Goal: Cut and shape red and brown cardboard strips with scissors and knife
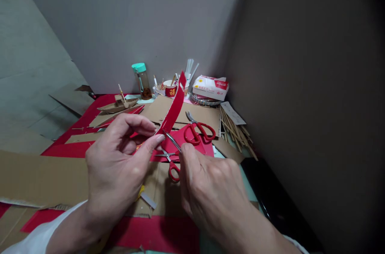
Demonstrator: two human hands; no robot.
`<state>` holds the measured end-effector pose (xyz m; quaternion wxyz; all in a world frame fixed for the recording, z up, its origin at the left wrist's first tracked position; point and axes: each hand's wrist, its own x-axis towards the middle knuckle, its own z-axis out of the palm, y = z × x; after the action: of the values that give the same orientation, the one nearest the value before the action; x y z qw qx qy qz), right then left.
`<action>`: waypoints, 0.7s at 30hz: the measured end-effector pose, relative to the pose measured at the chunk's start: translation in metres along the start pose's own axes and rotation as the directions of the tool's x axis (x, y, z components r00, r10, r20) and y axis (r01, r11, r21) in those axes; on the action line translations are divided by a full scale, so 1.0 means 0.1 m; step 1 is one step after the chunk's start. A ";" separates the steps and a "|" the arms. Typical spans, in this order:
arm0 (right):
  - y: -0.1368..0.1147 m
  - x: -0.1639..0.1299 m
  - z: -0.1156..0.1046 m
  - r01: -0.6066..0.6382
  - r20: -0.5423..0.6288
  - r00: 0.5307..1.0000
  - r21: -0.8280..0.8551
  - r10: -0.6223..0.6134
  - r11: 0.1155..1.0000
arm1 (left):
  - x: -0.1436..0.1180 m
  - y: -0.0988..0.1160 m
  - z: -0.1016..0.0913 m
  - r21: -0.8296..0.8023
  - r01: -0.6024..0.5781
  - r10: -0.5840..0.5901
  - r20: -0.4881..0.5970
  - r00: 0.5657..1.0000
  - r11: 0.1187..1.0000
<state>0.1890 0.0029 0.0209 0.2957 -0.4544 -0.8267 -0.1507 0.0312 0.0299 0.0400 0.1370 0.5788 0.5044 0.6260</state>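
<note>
Head view: R hand point(210, 194) hides small scissors' point(172, 158) handle, cutting red strip point(174, 105).

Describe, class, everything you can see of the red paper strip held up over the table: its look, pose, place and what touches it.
The red paper strip is long, narrow and flat, thin paper or card by its look, bright red on the side shown. It stands nearly upright, leaning right, its top end cut to a slanted tip before the cups at the back. The left hand pinches its lower end between thumb and forefinger. The small scissors in the right hand meet its bottom edge, blades open.
</note>
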 end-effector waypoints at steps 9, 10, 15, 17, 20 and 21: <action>0.01 0.00 -0.05 0.008 0.045 0.999 -0.008 -0.008 1.000 | 0.05 0.00 -0.03 0.006 0.034 -0.034 0.002 0.999 0.999; 0.00 0.00 -0.05 0.004 0.054 0.999 -0.014 -0.003 1.000 | 0.05 0.00 -0.02 0.007 0.036 -0.036 0.003 0.999 0.999; -0.01 -0.01 -0.03 0.000 0.079 0.997 -0.031 0.003 1.000 | 0.06 -0.01 0.00 0.002 0.050 -0.050 0.007 0.999 0.999; -0.01 -0.02 -0.03 0.001 0.096 0.995 -0.037 0.003 0.999 | 0.06 -0.03 0.00 -0.005 0.055 -0.055 0.006 0.998 0.998; -0.01 -0.02 -0.04 -0.017 0.106 0.994 -0.035 0.021 0.999 | 0.07 -0.06 -0.01 -0.022 0.060 -0.060 -0.006 0.998 0.998; 0.00 -0.02 -0.04 -0.022 0.100 0.995 -0.029 0.025 0.999 | 0.07 -0.06 -0.02 -0.027 0.064 -0.064 -0.007 0.998 0.998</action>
<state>0.1913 -0.0009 0.0229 0.2490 -0.4753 -0.8329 -0.1357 0.0253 0.0370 0.0393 0.1627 0.5579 0.5150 0.6301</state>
